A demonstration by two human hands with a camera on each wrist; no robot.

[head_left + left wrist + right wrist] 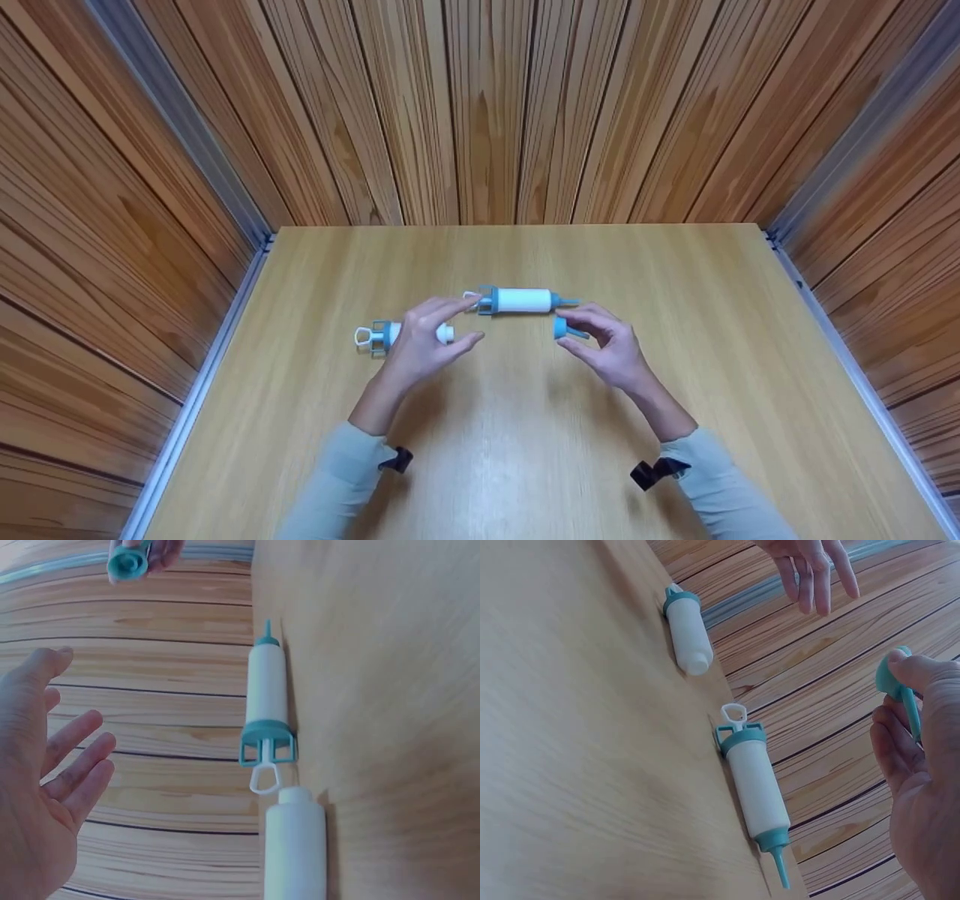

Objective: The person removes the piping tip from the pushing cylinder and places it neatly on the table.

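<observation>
Your right hand [611,349] pinches the blue cap [560,328] between thumb and fingers, up above the table [487,420]. The cap's hole faces your left hand [427,337], and its thin spout [578,333] points back toward your palm. Your left hand holds nothing; its fingers are spread wide above the bare tube [690,634], which lies on its side with no cap on its neck [448,333].

That tube is round and nobody holds it, so it might roll if you bump it. The cap is small, and a loose pinch could let it drop. If you bring cap and neck together crooked, they may jam or sit badly.

The other tube [523,300] lies a bit farther from you, with its own spout on. In the head view, your left pointing finger crosses its white handle [470,301], so a careless swing may knock it. That same hand hides the middle of the bare tube from your head camera. Wooden walls [487,112] stand beyond the table, well apart from your hands.
</observation>
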